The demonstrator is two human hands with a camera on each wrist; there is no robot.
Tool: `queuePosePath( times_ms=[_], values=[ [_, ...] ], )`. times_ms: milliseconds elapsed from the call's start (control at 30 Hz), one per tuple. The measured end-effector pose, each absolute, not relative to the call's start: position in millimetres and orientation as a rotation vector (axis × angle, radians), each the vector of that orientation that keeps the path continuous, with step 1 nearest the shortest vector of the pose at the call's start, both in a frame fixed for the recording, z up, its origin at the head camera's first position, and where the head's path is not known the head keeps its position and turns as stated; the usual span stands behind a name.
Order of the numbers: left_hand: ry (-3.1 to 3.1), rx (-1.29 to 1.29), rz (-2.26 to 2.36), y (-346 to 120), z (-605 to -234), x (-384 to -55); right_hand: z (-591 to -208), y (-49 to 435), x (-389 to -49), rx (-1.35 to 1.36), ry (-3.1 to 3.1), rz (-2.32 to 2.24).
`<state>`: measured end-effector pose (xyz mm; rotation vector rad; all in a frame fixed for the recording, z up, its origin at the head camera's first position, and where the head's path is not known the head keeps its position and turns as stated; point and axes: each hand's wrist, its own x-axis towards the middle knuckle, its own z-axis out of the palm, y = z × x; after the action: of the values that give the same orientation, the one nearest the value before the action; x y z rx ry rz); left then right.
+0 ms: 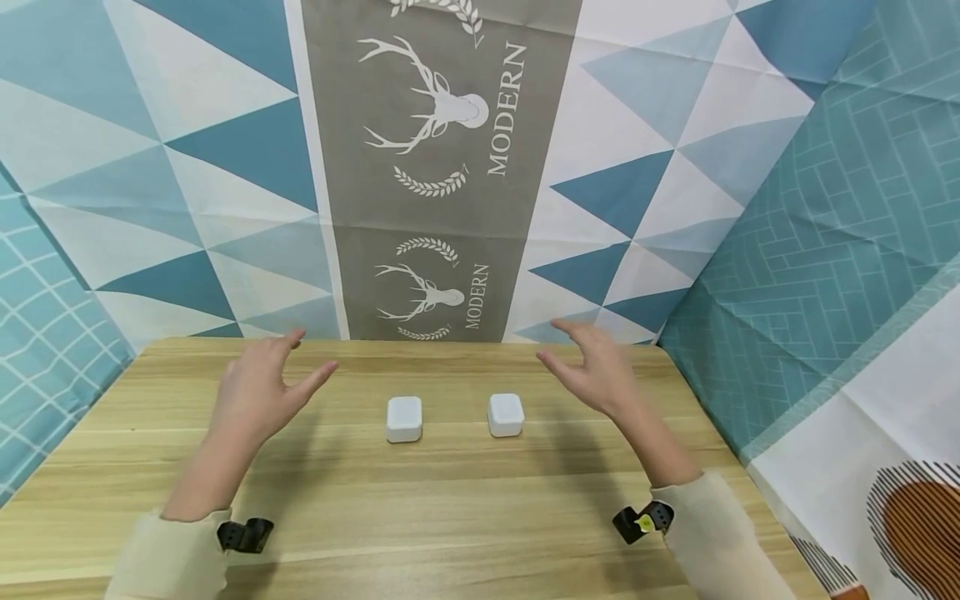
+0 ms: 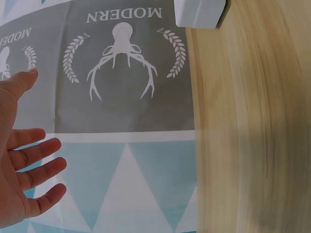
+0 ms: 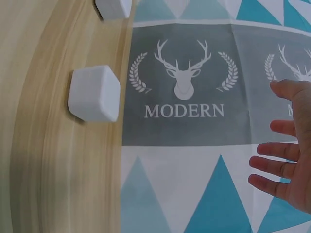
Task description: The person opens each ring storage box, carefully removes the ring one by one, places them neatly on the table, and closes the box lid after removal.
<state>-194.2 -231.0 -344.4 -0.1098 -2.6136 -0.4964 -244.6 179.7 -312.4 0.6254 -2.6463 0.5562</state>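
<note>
And wood it is at six o'clock, a pale-grained tabletop (image 1: 480, 533), smooth, with a faint sheen! Toward seven sits a white block (image 1: 405, 419), hard plastic by its look, smooth and matt; just short of six, its twin (image 1: 506, 415) shows the same finish. Up at twelve, a printed sheet (image 1: 495, 225), seemingly cloth, flat-toned and creased; between two and three, a teal sheet (image 1: 847, 208), matt and rumpled. Soft, matt fabric for the sleeve (image 1: 168, 554) at eight, with a black, plastic-looking wrist device (image 1: 246, 536) beside it, faintly glossy!
</note>
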Motion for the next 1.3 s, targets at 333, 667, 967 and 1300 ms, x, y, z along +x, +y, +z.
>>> queuePosePath(
  times_ms=[333,667,967,1300],
  values=[
    [-2.618,-0.103,-0.559,-224,-352,-195,-328,166,-245,0.672,-2.616,0.6],
    [-2.593,-0.125,-0.587,-221,-363,-196,-342,149,-241,0.68,-2.601,0.616],
    [-2.571,-0.129,-0.616,-220,-372,-195,-350,142,-239,0.686,-2.607,0.63],
    [-2.592,-0.128,-0.614,-221,-378,-192,-360,132,-239,0.719,-2.584,0.649]
  ],
)
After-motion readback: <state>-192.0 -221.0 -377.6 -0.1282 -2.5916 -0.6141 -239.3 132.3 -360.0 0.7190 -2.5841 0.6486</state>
